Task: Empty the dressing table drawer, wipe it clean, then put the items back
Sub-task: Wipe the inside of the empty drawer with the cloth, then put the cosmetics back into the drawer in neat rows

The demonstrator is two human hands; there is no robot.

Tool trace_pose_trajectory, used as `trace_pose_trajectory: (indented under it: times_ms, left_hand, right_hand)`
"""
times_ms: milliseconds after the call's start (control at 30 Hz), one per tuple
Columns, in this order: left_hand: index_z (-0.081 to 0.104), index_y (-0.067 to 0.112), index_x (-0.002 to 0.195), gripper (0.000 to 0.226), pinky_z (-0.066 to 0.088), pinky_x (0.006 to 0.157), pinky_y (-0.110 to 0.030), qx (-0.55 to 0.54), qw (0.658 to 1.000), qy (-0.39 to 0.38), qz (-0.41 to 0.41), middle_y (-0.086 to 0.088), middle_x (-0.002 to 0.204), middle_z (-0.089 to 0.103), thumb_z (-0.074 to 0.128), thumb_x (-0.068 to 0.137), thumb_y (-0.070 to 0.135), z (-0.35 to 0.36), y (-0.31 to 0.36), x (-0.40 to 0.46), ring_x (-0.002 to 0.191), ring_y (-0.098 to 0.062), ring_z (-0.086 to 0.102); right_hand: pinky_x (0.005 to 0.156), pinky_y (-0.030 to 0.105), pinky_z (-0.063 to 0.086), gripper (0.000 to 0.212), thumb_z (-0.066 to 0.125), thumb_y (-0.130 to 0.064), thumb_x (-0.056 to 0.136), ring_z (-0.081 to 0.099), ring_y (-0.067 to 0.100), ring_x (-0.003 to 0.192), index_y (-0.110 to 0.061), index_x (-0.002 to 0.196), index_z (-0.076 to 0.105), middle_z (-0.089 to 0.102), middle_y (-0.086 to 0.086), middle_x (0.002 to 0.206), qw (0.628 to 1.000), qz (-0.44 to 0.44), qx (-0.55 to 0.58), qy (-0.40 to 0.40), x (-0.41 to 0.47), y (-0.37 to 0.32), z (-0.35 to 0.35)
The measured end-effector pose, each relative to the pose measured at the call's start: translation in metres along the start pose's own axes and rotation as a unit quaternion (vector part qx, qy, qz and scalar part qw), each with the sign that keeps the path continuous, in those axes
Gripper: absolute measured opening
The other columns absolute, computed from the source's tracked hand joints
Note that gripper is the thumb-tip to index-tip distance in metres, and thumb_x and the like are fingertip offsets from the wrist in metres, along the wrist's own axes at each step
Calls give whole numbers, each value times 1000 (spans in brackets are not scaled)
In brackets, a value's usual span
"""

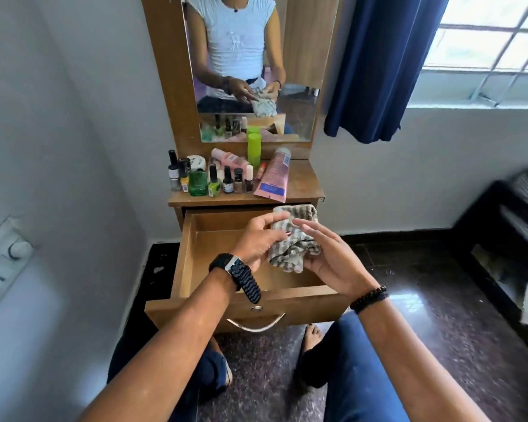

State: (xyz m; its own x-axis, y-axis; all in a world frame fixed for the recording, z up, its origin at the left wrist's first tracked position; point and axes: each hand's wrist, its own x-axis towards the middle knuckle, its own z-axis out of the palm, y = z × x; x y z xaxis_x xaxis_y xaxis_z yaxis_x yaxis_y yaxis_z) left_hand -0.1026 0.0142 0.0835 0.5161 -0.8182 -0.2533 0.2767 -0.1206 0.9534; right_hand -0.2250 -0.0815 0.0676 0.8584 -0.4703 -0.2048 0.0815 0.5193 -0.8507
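The wooden drawer (pixel 192 260) of the dressing table stands pulled out, and the part of its inside that I can see holds nothing. Above it I hold a grey-and-white striped cloth (pixel 293 254) with both hands. My left hand (pixel 258 239) pinches the cloth's upper left part. My right hand (pixel 329 257) cups the cloth from the right and below, fingers curved round it. Several nail polish bottles (pixel 214 181), a pink tube (pixel 273 178), a green bottle (pixel 253 149) and other cosmetics stand on the table top (pixel 305 184).
A mirror (pixel 250 56) rises behind the table top and reflects me. A white wall with a switch panel (pixel 3 263) is at the left. A blue curtain (pixel 384 65) and a window are at the right. Dark furniture (pixel 506 233) stands at the far right on the dark floor.
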Motion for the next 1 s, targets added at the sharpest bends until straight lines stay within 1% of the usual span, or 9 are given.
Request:
trace_pose_trajectory:
  times_ms: [133,333,467,533,633,733,833,933,1000]
  left_hand:
    - [54,15,124,45,49,94,-44,21,999,-26,5,-14,121,57,58,83,-2,11,4,10,109,-31,59]
    - [45,17,134,64,49,95,-40,115,991,-59,25,-9,129,51,63,78,-8,25,9,43,111,-22,56]
    - [54,10,128,53,38,92,-17,296,946,45,127,-6,131,53,69,78,3,38,9,81,116,-13,49]
    - [60,11,120,43,41,89,-19,358,914,105,159,-8,124,60,71,77,10,41,9,103,112,-18,56]
    - [63,10,115,36,42,95,-26,409,883,148,178,-11,119,62,68,79,13,44,16,132,110,-22,57]
    - [63,7,115,33,40,96,-28,445,858,168,192,-14,119,61,64,82,10,44,28,154,112,-25,55]
    - [63,6,114,32,41,95,-30,466,845,175,194,-14,120,62,61,83,8,39,36,170,113,-26,55]
    - [63,8,113,29,44,87,-31,512,820,166,194,-13,115,64,60,83,11,33,41,174,109,-27,57]
    - [63,7,112,29,44,87,-32,538,805,151,198,-15,114,64,58,84,10,31,41,174,108,-28,56]
  right_hand:
    - [70,33,59,52,62,-3,81,65,24,96,-19,130,52,61,15,120,998,31,-49,15,8,-18,-19]
    - [76,29,58,74,56,16,80,62,23,101,-22,141,37,55,16,125,993,49,-111,2,35,-46,-51]
    - [84,33,54,76,54,18,81,60,21,98,-21,142,33,56,11,117,982,30,-185,16,68,-62,-64]
    - [90,38,50,77,56,19,80,58,23,99,-20,141,33,54,10,113,970,14,-242,35,90,-73,-68]
    - [85,35,50,77,57,21,76,54,27,106,-18,140,35,47,17,126,952,-17,-301,52,127,-83,-73]
    - [85,30,51,73,61,17,74,50,31,116,-18,135,40,42,16,133,927,-66,-364,61,160,-88,-76]
    - [77,14,49,64,62,12,77,52,16,101,-14,132,43,51,3,117,894,-95,-430,79,182,-93,-73]
    - [89,34,51,56,64,-4,81,56,20,105,-20,132,46,54,8,127,846,-84,-518,94,200,-88,-80]
    - [101,36,44,53,63,-16,85,52,21,118,-22,135,47,48,6,137,821,-51,-561,94,203,-86,-84]
